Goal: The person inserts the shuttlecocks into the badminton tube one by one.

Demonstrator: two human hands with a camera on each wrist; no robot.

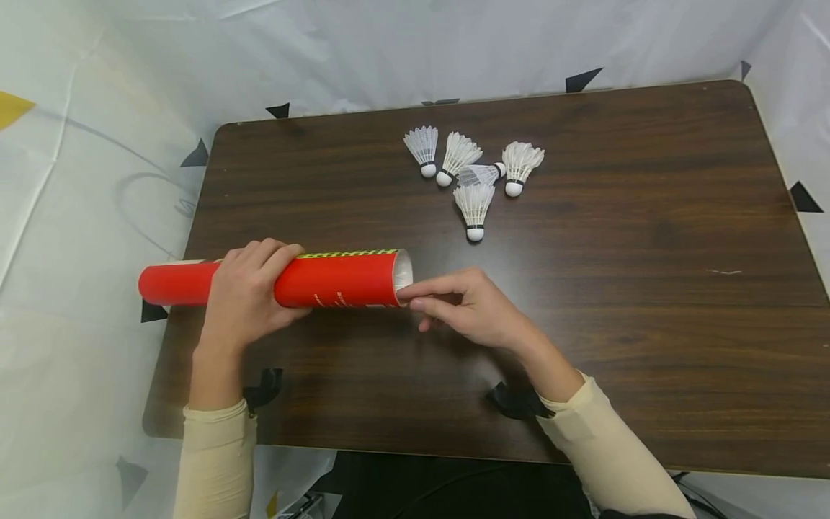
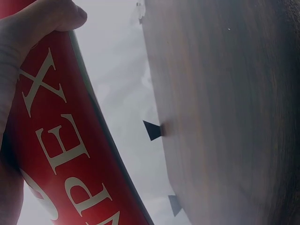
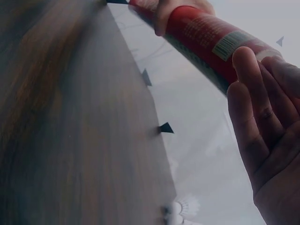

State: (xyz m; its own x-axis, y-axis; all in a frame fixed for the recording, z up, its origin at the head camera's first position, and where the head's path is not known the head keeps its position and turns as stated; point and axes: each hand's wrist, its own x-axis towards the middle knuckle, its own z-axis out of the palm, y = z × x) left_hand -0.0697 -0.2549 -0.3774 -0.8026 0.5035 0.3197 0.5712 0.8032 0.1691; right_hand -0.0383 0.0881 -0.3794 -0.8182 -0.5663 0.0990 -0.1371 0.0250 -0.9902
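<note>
My left hand [image 1: 249, 292] grips a red shuttlecock tube [image 1: 344, 281] from above and holds it sideways over the table. Pale capital letters run along the tube [image 2: 61, 126] in the left wrist view. Its uncapped mouth faces right, and something white shows inside it. At that mouth is my right hand [image 1: 476, 306], index fingertip in the opening and thumb beside the lower rim. Its other fingers [image 3: 243, 115] extend below the tube in the right wrist view. Whether the fingertips pinch anything inside is hidden.
Several white shuttlecocks [image 1: 475, 209] lie grouped towards the back of the brown wooden table [image 1: 648, 288], one partly overlapped by its neighbours. White sheeting [image 1: 389, 50] hangs behind the table and at its sides. Black tape pieces [image 1: 583, 79] mark the edges.
</note>
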